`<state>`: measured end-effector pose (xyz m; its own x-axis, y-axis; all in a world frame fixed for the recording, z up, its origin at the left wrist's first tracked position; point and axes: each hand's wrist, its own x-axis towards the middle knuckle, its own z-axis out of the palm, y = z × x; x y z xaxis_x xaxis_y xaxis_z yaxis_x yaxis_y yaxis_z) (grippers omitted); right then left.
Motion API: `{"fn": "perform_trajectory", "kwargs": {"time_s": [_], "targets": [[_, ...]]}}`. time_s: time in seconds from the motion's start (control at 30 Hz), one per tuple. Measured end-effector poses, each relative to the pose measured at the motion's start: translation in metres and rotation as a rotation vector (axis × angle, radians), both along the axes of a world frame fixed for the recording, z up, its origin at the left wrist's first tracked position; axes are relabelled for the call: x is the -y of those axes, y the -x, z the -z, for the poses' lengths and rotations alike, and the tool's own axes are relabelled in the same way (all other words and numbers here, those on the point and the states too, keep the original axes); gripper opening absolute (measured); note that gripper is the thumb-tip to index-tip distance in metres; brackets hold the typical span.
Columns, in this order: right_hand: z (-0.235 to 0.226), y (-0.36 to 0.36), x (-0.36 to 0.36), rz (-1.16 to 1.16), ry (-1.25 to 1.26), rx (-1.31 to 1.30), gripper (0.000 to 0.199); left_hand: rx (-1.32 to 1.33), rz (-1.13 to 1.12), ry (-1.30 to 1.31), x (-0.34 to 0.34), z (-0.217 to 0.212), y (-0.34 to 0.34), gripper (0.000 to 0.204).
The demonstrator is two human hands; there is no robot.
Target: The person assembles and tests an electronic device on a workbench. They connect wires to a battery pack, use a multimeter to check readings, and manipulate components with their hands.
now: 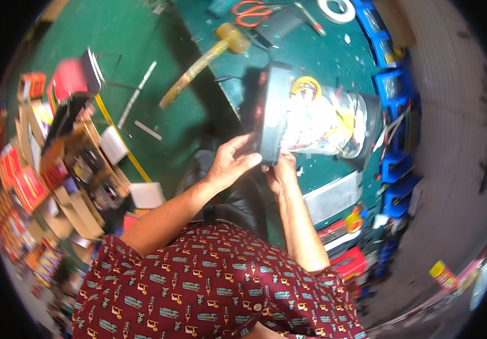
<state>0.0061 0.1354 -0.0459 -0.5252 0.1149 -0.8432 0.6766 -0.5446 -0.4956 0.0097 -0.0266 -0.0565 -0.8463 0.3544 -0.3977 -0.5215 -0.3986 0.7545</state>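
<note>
A dark, flat rectangular box [272,118] stands on edge between my hands at the near side of the green bench [311,62]. My left hand [233,161] grips its lower left side, the thumb on the near end and the fingers partly hidden behind. From below, my right hand [282,172] holds the lower right corner, its fingers partly covered by the box. Glare washes out part of the box, and reddish spots show on its left face. Just right of it lies a clear plastic container [339,127] of wires and small parts, with a yellow ring-shaped roll [305,88] by its top.
A yellowish mallet [230,40] lies with its handle over the bench edge. Beyond are orange-handled scissors [251,13], a black device [280,25] and a white tape roll [337,10]. Blue bins [396,85] line the right side. Cardboard boxes [77,212] crowd the left floor.
</note>
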Motion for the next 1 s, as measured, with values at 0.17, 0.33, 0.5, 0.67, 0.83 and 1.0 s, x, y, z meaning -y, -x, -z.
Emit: {"fn": "perform_trajectory", "kwargs": {"time_s": [0.17,0.33,0.5,0.67,0.83,1.0], "targets": [[0.008,-0.006,-0.027,-0.132,0.202,-0.002,0.022,0.124,-0.081,-0.159,-0.004,-0.003,-0.010,0.068],[0.003,-0.007,-0.026,-0.145,0.151,0.004,0.040,-0.090,-0.187,0.087,-0.016,0.013,-0.026,0.072],[0.000,-0.007,-0.028,-0.163,0.139,0.010,0.045,-0.181,-0.236,0.312,-0.019,0.015,-0.032,0.071],[-0.004,-0.004,-0.024,-0.135,0.166,0.051,0.048,-0.208,-0.280,0.361,-0.020,0.017,-0.033,0.073],[0.001,-0.007,-0.032,-0.179,0.164,0.051,0.049,-0.181,-0.264,0.350,-0.020,0.013,-0.033,0.074],[-0.002,-0.005,-0.033,-0.218,0.154,0.080,0.046,-0.161,-0.288,0.324,-0.020,0.012,-0.035,0.075]]}}
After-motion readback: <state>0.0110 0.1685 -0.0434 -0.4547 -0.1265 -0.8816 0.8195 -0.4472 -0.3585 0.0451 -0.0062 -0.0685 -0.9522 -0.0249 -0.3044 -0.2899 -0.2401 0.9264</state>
